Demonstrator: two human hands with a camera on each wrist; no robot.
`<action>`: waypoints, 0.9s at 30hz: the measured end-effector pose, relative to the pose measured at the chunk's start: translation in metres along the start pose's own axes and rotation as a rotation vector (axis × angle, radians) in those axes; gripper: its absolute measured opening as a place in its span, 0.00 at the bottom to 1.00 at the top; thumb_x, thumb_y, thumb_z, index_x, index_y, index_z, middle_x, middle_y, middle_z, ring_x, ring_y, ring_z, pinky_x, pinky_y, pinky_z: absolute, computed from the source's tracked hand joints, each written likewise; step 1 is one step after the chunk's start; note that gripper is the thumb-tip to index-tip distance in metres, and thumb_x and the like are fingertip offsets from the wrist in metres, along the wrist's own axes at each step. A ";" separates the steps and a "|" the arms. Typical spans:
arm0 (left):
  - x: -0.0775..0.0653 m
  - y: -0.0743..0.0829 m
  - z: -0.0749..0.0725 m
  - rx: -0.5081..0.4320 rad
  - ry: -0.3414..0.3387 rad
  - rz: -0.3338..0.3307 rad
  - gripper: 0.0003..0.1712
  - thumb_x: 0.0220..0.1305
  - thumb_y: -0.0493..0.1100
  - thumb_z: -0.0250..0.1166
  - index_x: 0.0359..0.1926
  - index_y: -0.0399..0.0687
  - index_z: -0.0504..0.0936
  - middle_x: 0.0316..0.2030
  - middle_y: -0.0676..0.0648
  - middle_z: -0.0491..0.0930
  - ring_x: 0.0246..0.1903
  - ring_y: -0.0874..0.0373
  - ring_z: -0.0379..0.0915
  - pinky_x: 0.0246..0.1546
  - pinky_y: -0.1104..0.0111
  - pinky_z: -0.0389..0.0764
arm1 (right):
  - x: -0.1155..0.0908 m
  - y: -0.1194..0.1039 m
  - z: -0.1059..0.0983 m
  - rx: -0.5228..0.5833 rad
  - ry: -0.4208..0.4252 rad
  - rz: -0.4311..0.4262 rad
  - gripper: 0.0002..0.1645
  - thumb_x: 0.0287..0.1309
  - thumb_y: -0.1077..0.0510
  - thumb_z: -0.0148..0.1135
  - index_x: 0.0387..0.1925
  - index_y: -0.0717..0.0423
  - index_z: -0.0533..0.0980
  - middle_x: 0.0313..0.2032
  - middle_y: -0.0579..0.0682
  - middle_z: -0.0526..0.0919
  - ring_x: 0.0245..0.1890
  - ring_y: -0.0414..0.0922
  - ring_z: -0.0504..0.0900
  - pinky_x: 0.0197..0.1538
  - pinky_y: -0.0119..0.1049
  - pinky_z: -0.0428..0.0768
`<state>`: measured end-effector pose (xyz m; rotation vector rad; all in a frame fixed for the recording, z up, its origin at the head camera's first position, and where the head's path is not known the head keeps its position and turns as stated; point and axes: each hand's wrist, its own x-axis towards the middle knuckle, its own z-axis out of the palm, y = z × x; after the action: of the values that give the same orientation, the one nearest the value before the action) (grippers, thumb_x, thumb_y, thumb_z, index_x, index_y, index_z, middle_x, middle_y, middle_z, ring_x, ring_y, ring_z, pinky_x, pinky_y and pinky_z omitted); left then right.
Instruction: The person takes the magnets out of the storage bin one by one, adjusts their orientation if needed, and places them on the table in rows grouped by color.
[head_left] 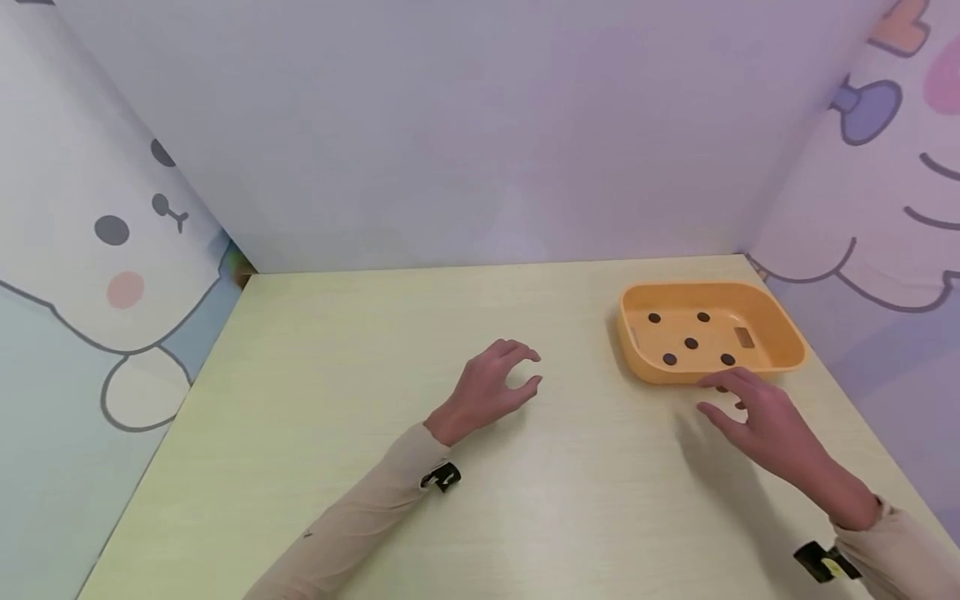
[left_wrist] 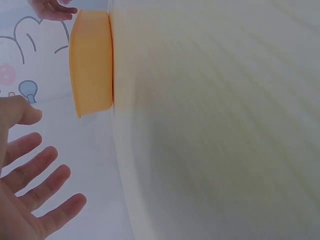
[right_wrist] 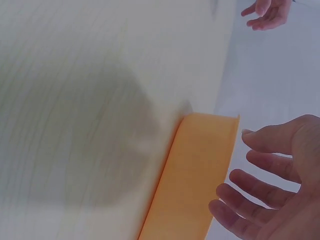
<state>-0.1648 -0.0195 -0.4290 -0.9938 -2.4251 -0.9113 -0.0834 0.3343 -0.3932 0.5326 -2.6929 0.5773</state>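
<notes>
- An orange tray (head_left: 708, 335) sits on the far right of the pale wood-grain tabletop (head_left: 360, 333), just beside the edge; a careless push from your side could drive it into the cartoon-printed panel (head_left: 892, 367).
- Your right hand (head_left: 768, 421), empty, its thumb and fingers apart, hangs at the tray's near rim. You may knock that rim if the hand drops too soon; whether skin meets plastic, you cannot tell from these angles.
- Your left hand (head_left: 487, 383), likewise empty, with a wide gap between thumb and fingertips, hovers over mid-table, well apart from the tray. A lift by the right hand alone would probably tip or twist it, for want of support on the other side.
- Five dark round spots (head_left: 691, 343) mark the tray floor. Holes or loose discs, you cannot tell; if loose, they could slide at any tilt.
- A small black device (head_left: 825, 564) rides by your right cuff; it might catch the rim should your forearm cross low.
</notes>
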 end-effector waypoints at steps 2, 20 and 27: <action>0.003 0.001 0.003 -0.004 -0.004 0.003 0.10 0.56 0.44 0.67 0.40 0.51 0.81 0.40 0.55 0.80 0.43 0.63 0.73 0.32 0.73 0.76 | 0.001 0.004 -0.002 0.004 0.003 -0.004 0.21 0.38 0.68 0.74 0.38 0.55 0.78 0.36 0.46 0.78 0.32 0.38 0.74 0.29 0.36 0.78; 0.028 0.014 0.030 -0.075 0.003 0.046 0.10 0.56 0.43 0.66 0.41 0.51 0.82 0.40 0.56 0.79 0.44 0.64 0.73 0.35 0.76 0.74 | 0.013 0.036 -0.019 0.086 0.065 0.045 0.19 0.40 0.70 0.73 0.39 0.57 0.80 0.35 0.45 0.80 0.36 0.19 0.69 0.33 0.16 0.70; 0.041 0.017 0.041 -0.073 0.015 0.098 0.10 0.55 0.43 0.67 0.40 0.52 0.82 0.40 0.55 0.79 0.43 0.64 0.73 0.37 0.78 0.73 | 0.021 0.050 -0.025 0.068 0.027 0.040 0.16 0.43 0.68 0.72 0.37 0.57 0.80 0.34 0.42 0.80 0.34 0.21 0.71 0.31 0.17 0.71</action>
<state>-0.1843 0.0379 -0.4293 -1.1171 -2.3231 -0.9747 -0.1167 0.3823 -0.3798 0.4862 -2.6714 0.6847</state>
